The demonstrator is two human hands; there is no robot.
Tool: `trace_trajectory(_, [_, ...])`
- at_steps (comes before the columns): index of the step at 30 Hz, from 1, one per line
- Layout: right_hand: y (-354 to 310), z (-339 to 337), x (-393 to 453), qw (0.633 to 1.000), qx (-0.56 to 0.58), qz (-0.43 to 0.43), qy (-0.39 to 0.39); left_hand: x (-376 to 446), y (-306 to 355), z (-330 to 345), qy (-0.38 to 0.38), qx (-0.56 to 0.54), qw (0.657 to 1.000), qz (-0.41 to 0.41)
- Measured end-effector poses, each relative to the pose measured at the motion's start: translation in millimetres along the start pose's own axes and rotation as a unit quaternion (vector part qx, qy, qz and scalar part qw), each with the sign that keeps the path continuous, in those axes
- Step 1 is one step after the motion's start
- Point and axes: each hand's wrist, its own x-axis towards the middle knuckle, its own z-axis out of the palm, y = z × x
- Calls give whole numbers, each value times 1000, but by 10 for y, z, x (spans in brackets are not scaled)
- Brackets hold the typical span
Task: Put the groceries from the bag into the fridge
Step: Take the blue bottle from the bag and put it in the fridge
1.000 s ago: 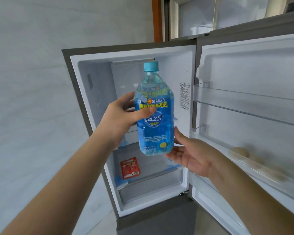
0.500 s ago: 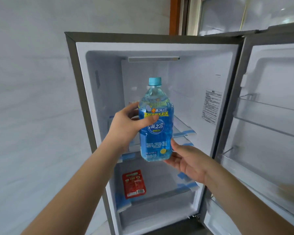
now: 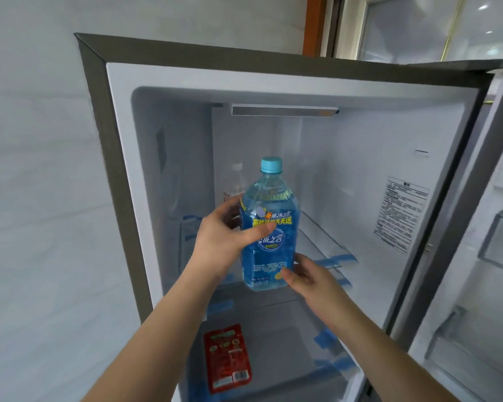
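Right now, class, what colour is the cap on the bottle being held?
Light blue cap, seen clearly in the head view.

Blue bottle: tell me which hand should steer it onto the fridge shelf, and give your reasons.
Left, probably. The left hand wraps the blue bottle at its label with the thumb across the front, so it controls tilt. The right hand only pinches the lower edge near the base and would likely get in the way at the shelf.
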Motion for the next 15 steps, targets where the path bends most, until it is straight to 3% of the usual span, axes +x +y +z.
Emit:
trace_trajectory(5, [238,-50,386,995,-44,-72,51,255,-208,101,26,23,999,-1])
trace_trajectory(15, [610,-122,986,989,-85,-91,83,744,-657,207,34,9,999,-14])
